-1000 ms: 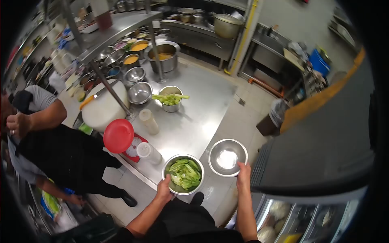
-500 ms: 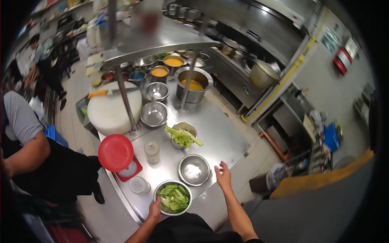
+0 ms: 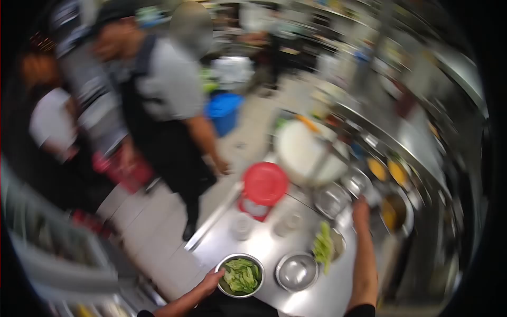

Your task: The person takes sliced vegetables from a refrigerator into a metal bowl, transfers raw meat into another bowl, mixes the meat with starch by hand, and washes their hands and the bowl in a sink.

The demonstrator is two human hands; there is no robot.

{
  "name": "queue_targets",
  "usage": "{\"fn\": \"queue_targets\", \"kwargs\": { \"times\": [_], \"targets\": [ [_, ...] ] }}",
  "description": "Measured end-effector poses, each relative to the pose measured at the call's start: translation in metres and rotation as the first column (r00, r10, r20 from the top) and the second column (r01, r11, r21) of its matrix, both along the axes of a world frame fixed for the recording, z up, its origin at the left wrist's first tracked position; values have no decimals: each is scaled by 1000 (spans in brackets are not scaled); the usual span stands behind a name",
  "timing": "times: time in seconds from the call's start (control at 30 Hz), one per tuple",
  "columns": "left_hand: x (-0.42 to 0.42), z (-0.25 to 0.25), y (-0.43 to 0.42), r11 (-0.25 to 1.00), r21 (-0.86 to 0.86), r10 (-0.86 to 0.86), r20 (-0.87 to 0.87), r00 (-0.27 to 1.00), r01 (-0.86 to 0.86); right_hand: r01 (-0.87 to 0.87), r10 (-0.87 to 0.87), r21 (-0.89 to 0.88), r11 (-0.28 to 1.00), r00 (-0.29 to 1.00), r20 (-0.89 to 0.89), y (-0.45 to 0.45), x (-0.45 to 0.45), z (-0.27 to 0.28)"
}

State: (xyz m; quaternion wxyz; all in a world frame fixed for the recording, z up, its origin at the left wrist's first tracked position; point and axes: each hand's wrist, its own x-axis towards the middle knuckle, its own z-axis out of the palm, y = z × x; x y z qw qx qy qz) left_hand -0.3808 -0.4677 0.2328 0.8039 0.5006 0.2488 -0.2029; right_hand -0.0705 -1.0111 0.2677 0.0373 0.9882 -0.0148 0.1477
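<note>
My left hand (image 3: 212, 280) grips the left rim of a metal bowl (image 3: 241, 296) filled with cut green lettuce (image 3: 242, 274), held at the counter's near edge. My right hand (image 3: 361, 211) is stretched far forward over the counter, beside two metal bowls, the nearer one (image 3: 331, 201) and the farther one (image 3: 357, 183). Motion blur smears its fingers, so I cannot make out whether it touches anything. Between my arms stands a shiny metal bowl (image 3: 297, 272). Right of it, pale green celery stalks (image 3: 322, 247) stick out of a metal container (image 3: 338, 245).
A red round lid or plate (image 3: 265, 182), two clear containers and a thick white cutting board (image 3: 301, 153) with an orange-handled knife (image 3: 308, 123) occupy the counter. Pots of orange liquid (image 3: 377, 169) stand at right. A co-worker in a dark apron (image 3: 153, 142) stands left, near a blue bin (image 3: 224, 112).
My view has swung left, bringing the co-worker further into sight. My right hand has reached forward from beside the nearer metal bowl toward the farther bowls. My left hand keeps hold of the lettuce bowl.
</note>
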Motion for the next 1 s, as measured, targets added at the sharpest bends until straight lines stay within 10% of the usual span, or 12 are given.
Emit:
{"fn": "queue_targets", "kwargs": {
  "times": [0.07, 0.13, 0.2, 0.37, 0.57, 0.6, 0.73, 0.9, 1.0],
  "targets": [
    [-39, -2, -22, 970, 54, 235, 14, 972, -235, -68, 100, -321, 945, 991, 84, -34, 56, -45],
    [-73, -5, -38, 913, 65, 405, -14, 914, -403, -224, 226, 29, 974, 964, -143, -30, 76, -34],
    [-89, -14, -65, 817, 6, 574, -85, 814, -576, -257, 257, -19, 966, 966, 18, -37, 109, -53],
    [-142, -9, -117, 693, -113, 694, -166, 701, -712, -286, 262, -125, 950, 949, -174, -31, 107, -26],
    [-181, -3, -146, 614, -85, 773, -138, 619, -785, -185, 200, -337, 923, 980, 11, -48, 124, -14],
    [-189, -17, -148, 606, -82, 783, -115, 612, -791, -142, 146, -69, 987, 988, 54, -28, 94, 19],
    [-206, -14, -160, 630, -62, 776, 22, 630, -774, -454, 420, 58, 889, 860, 291, 4, -15, 80],
    [-232, -39, -183, 599, -105, 798, 154, 582, -794, -886, 751, 24, 464, 407, 520, 83, -255, 108],
    [-253, -56, -199, 679, -69, 730, 169, 663, -730, -908, 821, 310, 282, 395, 412, 131, -368, 77]
  ]
}}
